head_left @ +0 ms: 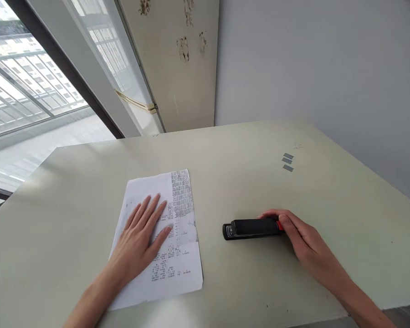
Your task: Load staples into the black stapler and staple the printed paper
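A printed sheet of paper (177,237) lies flat on the pale table (246,155), slightly left of centre. My left hand (140,239) rests flat on the paper with its fingers stretched out and spread. To the right lies a black stapler (251,228) with a red mark at its rear end, its nose pointing left. My right hand (300,234) wraps its fingers around the stapler's rear end, thumb on the near side.
Three small grey staple strips (287,161) lie further back on the right. A grey wall stands behind the table. A large window and a stained panel (177,59) are at the back left. The table's near right edge (389,307) shows.
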### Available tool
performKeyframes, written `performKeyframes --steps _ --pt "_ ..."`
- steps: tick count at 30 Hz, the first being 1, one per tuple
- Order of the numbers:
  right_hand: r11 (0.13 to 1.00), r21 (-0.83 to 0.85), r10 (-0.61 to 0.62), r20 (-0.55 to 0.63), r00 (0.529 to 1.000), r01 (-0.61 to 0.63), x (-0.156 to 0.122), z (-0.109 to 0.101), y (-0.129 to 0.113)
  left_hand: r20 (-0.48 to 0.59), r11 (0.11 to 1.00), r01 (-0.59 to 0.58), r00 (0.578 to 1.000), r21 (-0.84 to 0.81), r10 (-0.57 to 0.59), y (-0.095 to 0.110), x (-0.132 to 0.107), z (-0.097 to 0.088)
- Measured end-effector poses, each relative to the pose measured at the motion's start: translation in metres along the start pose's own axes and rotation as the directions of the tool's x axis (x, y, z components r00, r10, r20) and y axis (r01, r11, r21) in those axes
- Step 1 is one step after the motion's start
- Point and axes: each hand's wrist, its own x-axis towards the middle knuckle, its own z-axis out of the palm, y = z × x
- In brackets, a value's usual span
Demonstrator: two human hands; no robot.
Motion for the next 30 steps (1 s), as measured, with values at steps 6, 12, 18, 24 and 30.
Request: performKeyframes --steps 6,12,18,24,30 --pt "0.999 0.033 -0.015 -0.006 1.0 0.015 0.001 0.002 -0.006 0.009 0.998 -0.061 0.998 -0.016 0.062 0.016 0.063 0.009" --pt "0.996 0.077 -0.037 0.04 0.999 0.034 0.004 0.003 -0.004 0.016 0.993 -0.099 0.995 -0.07 0.101 0.044 0.144 0.027" --pt "0.993 0.086 -0.088 0.058 0.994 0.083 0.004 0.004 -0.005 0.028 0.989 -0.104 0.994 -0.103 0.107 0.091 0.202 0.042" --pt "0.988 0.072 -0.138 0.027 0.99 0.136 0.002 0.006 -0.006 -0.007 0.969 -0.154 0.988 -0.194 0.156 0.156 0.219 0.062" --pt "0.988 0.081 -0.135 0.032 0.99 0.132 0.002 0.005 -0.01 -0.009 0.926 -0.105 0.994 -0.362 0.109 0.189 0.236 0.063"
